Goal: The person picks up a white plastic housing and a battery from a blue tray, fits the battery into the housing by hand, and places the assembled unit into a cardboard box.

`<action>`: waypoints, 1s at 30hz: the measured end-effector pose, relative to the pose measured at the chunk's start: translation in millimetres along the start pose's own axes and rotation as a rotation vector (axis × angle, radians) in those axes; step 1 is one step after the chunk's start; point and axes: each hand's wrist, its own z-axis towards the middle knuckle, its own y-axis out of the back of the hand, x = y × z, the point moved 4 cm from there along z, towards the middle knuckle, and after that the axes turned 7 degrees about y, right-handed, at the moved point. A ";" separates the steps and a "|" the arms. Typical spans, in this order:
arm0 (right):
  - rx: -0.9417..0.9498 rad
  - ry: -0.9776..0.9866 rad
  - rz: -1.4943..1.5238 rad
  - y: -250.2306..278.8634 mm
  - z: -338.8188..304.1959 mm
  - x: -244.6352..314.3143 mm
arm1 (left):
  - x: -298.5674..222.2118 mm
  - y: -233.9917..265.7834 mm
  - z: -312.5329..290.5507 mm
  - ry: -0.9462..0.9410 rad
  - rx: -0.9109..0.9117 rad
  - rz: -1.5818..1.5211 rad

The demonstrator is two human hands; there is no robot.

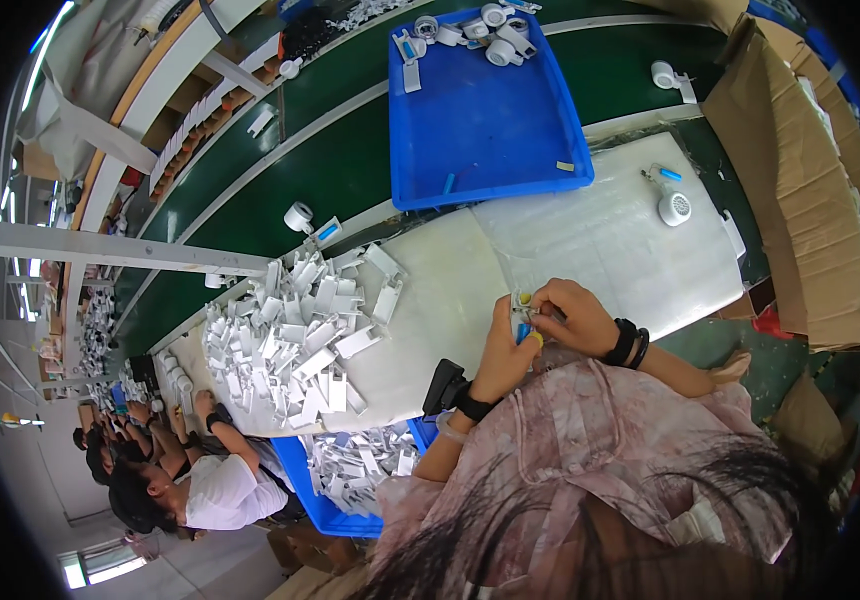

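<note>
- A green belt (335, 155) runs along the far side, loose white units spaced out on it, perhaps set down there for passing along.
- On the near side of it lies the pale worktop (440, 270), left bare in the middle, which I'd guess gives the hands room.
- The cardboard box (790, 190) stands open at the far right, out of the way of the elbows.
- The blue tray (490, 130) sits across the belt and the worktop's far edge; its white units are bunched at the far end, presumably to leave the near part free.
- The heap of white pieces (305, 335) spreads over the worktop's left, likely so the left side serves as supply.
- A blue bin (300, 475) full of similar pieces is tucked against the near left edge, probably as reserve.
- The left hand (502, 350) has thumb and fingers closed around a small white-and-blue part (523, 328), seemingly to steady it.
- The right hand (575, 315) has its fingertips pinched on the same part from the right, as fine work would need. The part is between both hands, near the chest; its details are too small for me to tell.
</note>
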 end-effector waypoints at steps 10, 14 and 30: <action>0.231 0.260 -0.632 -1.9 -10.2 8.8 | 29.4 -9.2 2.8 0.011 0.057 -0.143; 0.318 0.319 -0.621 8.1 -16.6 2.2 | 35.4 -22.0 4.2 0.107 0.152 -0.237; 0.152 -0.013 0.018 31.2 -44.2 -17.1 | 10.8 -31.9 3.4 -0.025 -0.084 -0.220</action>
